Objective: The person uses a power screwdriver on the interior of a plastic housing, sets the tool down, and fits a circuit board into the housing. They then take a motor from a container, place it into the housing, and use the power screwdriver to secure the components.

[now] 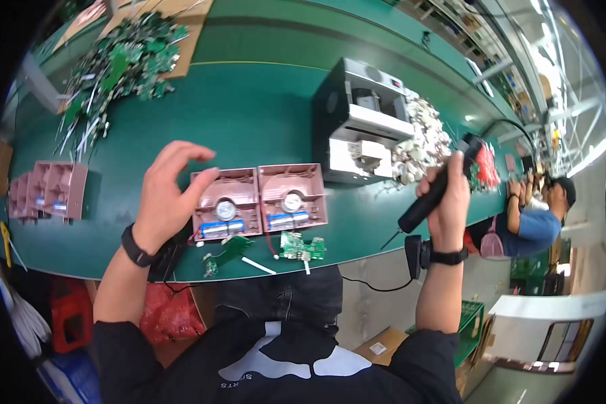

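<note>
My right hand (452, 205) is wrapped round a black electric screwdriver (420, 210), whose thin bit points down and left over the table's front edge. My left hand (170, 195) has its fingers apart and holds nothing. Its thumb tip is over the upper left corner of a pink plastic housing (209, 190); touching or just above, I cannot tell. A second pink housing (310, 183) sits against it on the right. Each contains a blue cylindrical battery (222, 229) and a round silvery part (226, 210). In front lie two green circuit boards (301, 246) and a white strip (258, 265).
More pink housings (60, 185) stand at the left, near a yellow-handled tool (6, 242). Circuit boards are heaped (118, 71) at the back left. Behind the screwdriver stands a black-and-silver machine (367, 124) beside a pile of small white parts (425, 131). Another person (528, 225) works farther right.
</note>
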Demonstrator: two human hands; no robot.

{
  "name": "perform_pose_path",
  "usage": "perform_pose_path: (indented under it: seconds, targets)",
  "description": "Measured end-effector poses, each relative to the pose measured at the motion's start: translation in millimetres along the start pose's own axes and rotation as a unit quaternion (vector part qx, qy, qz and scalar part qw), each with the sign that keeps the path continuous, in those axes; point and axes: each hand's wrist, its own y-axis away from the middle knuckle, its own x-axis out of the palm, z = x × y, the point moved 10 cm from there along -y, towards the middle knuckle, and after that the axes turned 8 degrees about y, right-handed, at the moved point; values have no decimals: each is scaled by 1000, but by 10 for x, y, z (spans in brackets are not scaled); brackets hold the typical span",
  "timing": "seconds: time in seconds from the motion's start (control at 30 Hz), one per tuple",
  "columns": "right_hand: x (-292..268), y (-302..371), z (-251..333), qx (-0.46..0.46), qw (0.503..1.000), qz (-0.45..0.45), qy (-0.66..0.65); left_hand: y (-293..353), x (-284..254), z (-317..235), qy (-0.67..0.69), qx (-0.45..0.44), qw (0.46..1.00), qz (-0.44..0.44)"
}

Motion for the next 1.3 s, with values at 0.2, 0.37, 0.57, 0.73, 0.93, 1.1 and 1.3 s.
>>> perform_pose_path:
  seconds: [0.2,0.37,0.57,0.73,0.93,1.1,1.3]
  targets:
    - [112,-368,-521,95,987,103,-79,50,510,-473,-38,-40,980,192]
    - [374,-668,-769,111,972,164,-126,166,917,-614,-213,6,943,257]
    - [451,-710,-687,52,988,120,-87,232,942,-704,-304,-4,930,208]
    - [500,-640,-704,7,986,165,-10,257,914,-715,-331,-44,930,152]
    - [582,-692,-773,-39,987,155,7,224,903,-662,-325,-91,935,108]
    - [560,-666,-686,-72,977,162,115,241,885,-568,-314,-123,937,95]
    - [449,-639,-546,-129,979,120,100,197,751,-506,-305,-118,943,68]
